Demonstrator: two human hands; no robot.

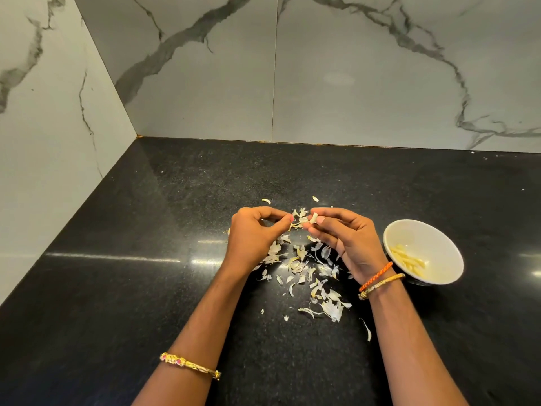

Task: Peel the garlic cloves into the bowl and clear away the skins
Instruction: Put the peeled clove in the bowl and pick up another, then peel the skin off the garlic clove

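My right hand (342,238) pinches a small pale garlic clove (313,218) between thumb and fingertips, above the counter. My left hand (254,235) faces it with curled fingers, its fingertips pinching a bit of skin (295,222) close to the clove. A loose heap of papery garlic skins (310,273) lies scattered on the black counter beneath and in front of both hands. To the right stands a white bowl (439,238) holding several peeled cloves (409,260).
The black speckled counter (146,288) runs into a corner of marble-patterned walls (322,68) at the back and left. A few stray skin flakes (366,329) lie nearer to me. Bangles sit on both wrists.
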